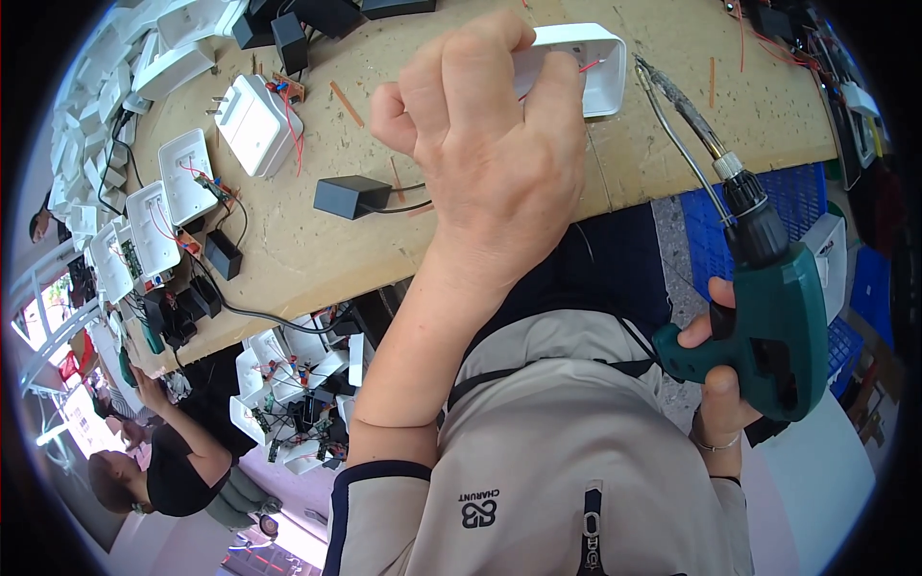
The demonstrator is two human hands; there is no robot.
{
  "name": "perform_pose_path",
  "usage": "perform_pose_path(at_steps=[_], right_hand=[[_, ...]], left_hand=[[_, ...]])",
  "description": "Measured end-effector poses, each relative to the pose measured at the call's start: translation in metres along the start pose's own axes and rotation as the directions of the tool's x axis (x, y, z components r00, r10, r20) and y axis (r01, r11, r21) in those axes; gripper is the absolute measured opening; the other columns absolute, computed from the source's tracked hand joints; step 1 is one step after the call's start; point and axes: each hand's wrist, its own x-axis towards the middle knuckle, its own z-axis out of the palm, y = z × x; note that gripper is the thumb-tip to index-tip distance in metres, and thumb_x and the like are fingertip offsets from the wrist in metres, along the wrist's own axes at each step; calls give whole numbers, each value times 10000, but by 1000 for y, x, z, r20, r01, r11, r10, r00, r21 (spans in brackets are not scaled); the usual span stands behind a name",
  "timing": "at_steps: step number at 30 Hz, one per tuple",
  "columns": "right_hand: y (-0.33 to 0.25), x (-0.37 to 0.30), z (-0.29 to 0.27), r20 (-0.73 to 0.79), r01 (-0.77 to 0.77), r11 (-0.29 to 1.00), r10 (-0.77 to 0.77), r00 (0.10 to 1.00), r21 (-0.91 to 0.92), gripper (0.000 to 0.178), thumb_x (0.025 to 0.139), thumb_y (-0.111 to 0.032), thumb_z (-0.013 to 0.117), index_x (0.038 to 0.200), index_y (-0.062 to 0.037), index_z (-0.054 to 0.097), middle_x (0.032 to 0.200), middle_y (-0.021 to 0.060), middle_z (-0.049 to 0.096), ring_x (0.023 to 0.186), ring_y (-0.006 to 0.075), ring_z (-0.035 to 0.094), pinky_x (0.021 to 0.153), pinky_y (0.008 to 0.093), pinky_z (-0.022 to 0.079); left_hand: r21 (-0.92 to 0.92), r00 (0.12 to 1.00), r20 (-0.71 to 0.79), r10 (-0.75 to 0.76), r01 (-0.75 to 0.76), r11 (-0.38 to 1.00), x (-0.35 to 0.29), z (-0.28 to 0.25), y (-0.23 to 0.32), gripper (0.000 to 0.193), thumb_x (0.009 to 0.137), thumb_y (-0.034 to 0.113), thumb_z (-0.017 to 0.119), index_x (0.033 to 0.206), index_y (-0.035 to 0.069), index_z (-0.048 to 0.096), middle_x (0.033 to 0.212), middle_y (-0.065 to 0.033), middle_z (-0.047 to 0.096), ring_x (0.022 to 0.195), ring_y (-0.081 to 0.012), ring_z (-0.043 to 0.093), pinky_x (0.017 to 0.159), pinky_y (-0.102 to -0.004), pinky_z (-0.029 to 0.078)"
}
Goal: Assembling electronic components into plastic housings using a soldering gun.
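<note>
My left hand (490, 144) is curled over a white plastic housing (605, 82) at the top of the view, its fingers gripping the left part and hiding much of the inside. A thin red wire (594, 65) shows inside the housing, near my fingers. In my right hand (715, 374), closed around the grip, is a green soldering gun (783, 317). Its dark tip and a thin metal feed tube point up toward the housing's right side, with a small gap between them. A black box-shaped block (351, 197) with two dark leads lies on the bench left of my left wrist.
On the wooden bench (653, 163) lie a white plug housing (254, 125) with red wires and open white shells (187, 178). White casings (91, 144) are heaped at far left. Below the bench edge stand more wired casings (298, 384) and a blue crate (807, 197). Another person (182, 451) works at lower left.
</note>
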Motion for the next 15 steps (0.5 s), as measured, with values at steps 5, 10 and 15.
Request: perform_pose_path(at_steps=[5,10,15], right_hand=[[0,1,1,-1,24,1000,-24,1000,-12,690,714,-430,645,1142,54,401,1044,172,532,671,131,565,548,210,458],[0,2,6,-45,24,1000,-24,999,9,694,711,-430,648,1137,59,399,1040,173,533,665,133,568,533,204,460],[2,0,3,-70,17,999,-14,997,34,697,709,-422,654,1136,65,397,1041,174,532,667,133,569,519,198,462]], left_hand=[[10,957,279,-75,75,997,-1,-18,3,119,670,147,662,787,124,657,765,18,530,705,-123,459,674,-282,240],[-101,962,264,-64,94,990,-6,-18,1,162,657,97,672,815,112,644,715,41,538,631,-95,444,629,-258,218],[-95,965,256,-54,81,992,-8,-17,0,145,655,90,672,795,105,638,700,43,529,620,-94,440,625,-262,216]])
